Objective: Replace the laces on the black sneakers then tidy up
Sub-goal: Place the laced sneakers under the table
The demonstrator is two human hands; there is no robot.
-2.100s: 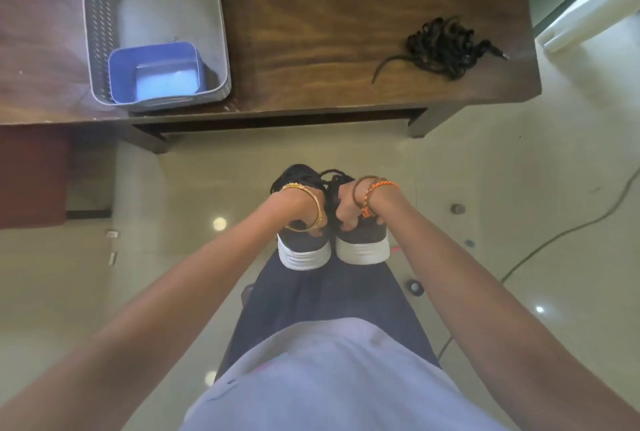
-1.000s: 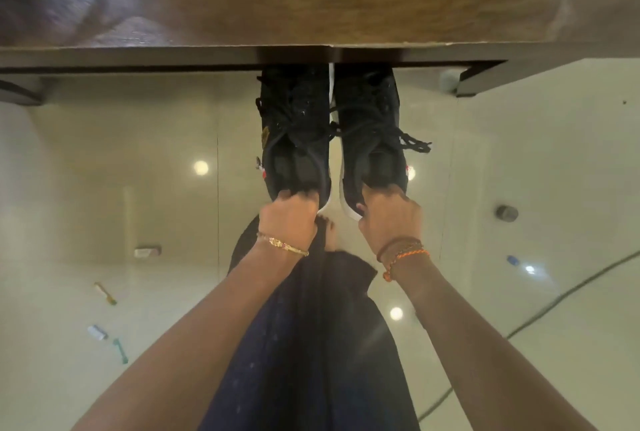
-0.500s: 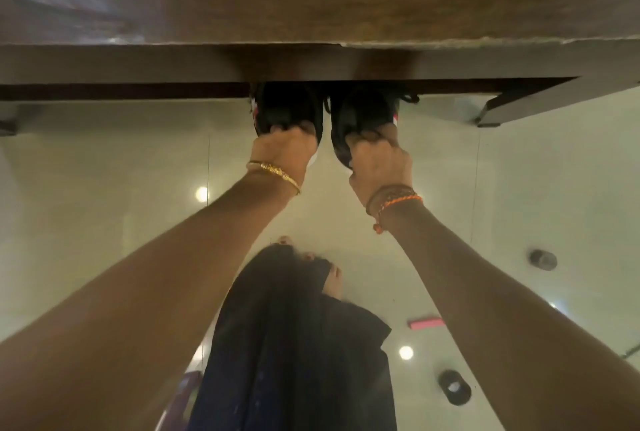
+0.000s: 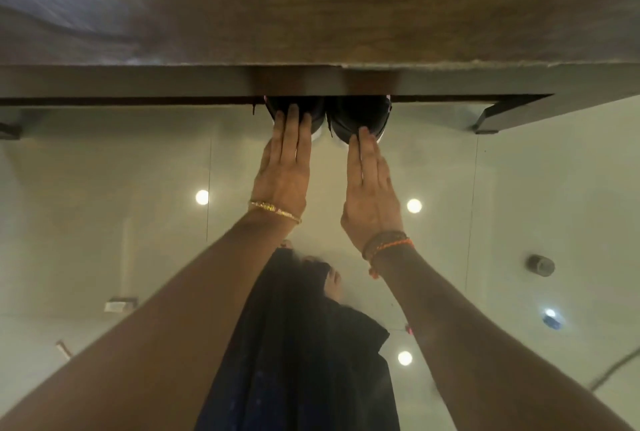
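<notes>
While both hands lie flat with fingers straight and together, nothing is gripped. Left hand (image 4: pixel 285 167) reaches forward with fingertips (image 4: pixel 293 115) resting on the heel of the left sneaker (image 4: pixel 294 111); right hand (image 4: pixel 369 184) just beside it, fingertips (image 4: pixel 363 136) touching the heel of the right sneaker (image 4: pixel 360 118). Looks like a push, not a hold.

Straight ahead of the fingertips: the pair of black sneakers, side by side and close together on the pale glossy floor (image 4: pixel 519 188), heels toward the hands, toes hidden beneath the near edge of the wooden table (image 4: pixel 311 7). Only the rear parts show: dark uppers, a sliver of white sole at the inner edge of each, a short dark lace end hanging off to the left of the left heel. Lacing itself out of sight, so cannot tell its state.

Probably light, with soft fabric uppers over a stiffer rubber sole; likely to slide easily on this smooth floor under a flat push at the heel. Best taken up, if lifting is needed, by pinching the heel collar or hooking fingers inside the opening; squeezing the upper would only crumple it. Not fragile.

Nearer than the wrists: a gold bangle on the left, dark and orange bands on the right, dark clothing below.
</notes>
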